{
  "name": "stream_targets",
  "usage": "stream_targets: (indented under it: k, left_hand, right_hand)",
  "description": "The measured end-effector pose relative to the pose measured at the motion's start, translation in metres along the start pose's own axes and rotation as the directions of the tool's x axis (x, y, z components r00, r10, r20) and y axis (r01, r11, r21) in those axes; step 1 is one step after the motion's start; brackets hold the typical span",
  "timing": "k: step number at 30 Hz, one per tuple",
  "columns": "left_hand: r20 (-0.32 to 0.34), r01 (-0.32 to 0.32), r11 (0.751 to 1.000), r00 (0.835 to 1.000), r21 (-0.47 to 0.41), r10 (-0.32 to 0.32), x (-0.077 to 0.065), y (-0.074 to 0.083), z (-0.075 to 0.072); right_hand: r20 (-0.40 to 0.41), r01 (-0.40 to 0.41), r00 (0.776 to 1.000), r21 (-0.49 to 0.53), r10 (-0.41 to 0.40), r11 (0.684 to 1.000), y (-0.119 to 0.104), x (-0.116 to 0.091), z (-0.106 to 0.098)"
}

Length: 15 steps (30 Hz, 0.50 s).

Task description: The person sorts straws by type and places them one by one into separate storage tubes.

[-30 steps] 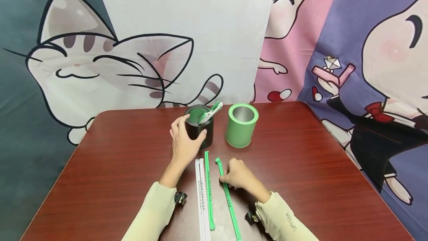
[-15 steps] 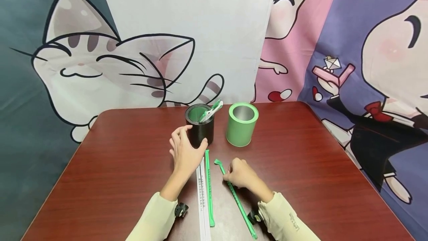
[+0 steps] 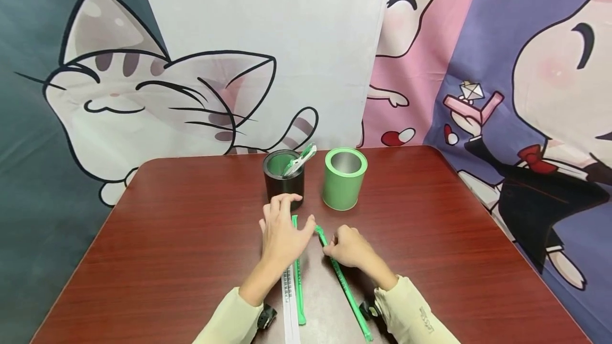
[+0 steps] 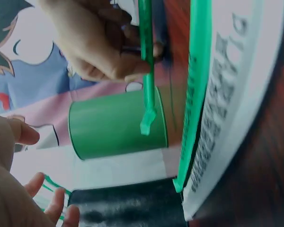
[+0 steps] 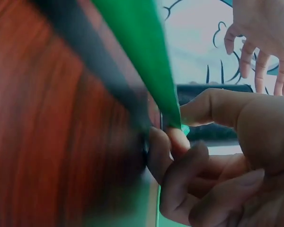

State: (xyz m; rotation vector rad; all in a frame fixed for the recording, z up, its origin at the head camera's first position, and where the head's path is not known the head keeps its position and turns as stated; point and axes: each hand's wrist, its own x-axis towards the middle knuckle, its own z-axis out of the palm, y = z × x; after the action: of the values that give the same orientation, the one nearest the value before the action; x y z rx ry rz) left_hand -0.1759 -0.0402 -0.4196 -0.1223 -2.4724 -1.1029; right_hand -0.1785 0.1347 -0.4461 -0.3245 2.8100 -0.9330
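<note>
My right hand (image 3: 351, 248) pinches a slim green wrapped straw (image 3: 349, 291) between thumb and fingers. In the right wrist view the fingertips close on the straw (image 5: 144, 52), with a shadow under it on the table. My left hand (image 3: 282, 235) has spread, relaxed fingers and holds nothing. It hovers over the upper part of another green wrapped straw (image 3: 299, 296) and white wrapped straws (image 3: 290, 312), partly hiding them. Behind its fingertips stands a black can (image 3: 272, 185) with green and white wrapped straws (image 3: 298, 163) leaning in it.
To the right of the black can stands a green can (image 3: 343, 187) with a grey inside. Everything rests on a reddish-brown table (image 3: 181, 238). A printed cartoon cloth (image 3: 268, 15) hangs right behind its far edge.
My left hand has left the side of the black can and come nearer and rightward, over the straws. The right hand keeps hold of the green straw, whose near end has swung to the right.
</note>
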Motion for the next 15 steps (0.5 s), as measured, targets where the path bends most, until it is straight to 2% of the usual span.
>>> stream_targets:
  k: [4,7,11,15]
  left_hand:
    - [0.073,-0.005,1.000,0.997,0.008,0.004,-0.005,0.005,0.006]
    - [0.157,0.041,0.999,0.987,0.002,-0.040,-0.006,0.005,0.010]
    - [0.282,0.133,0.991,0.951,0.010,-0.130,-0.008,-0.001,0.016]
    - [0.372,0.199,0.980,0.912,-0.024,-0.176,-0.007,-0.007,0.020]
  right_hand:
    - [-0.032,0.041,0.999,0.080,-0.038,0.996,0.005,0.001,-0.006]
    - [-0.045,0.041,0.998,0.182,-0.033,0.982,0.006,0.002,-0.011]
    - [-0.055,0.016,0.998,0.311,0.002,0.950,0.003,0.004,-0.017]
    - [-0.069,0.023,0.998,0.389,0.004,0.921,-0.004,0.005,-0.023]
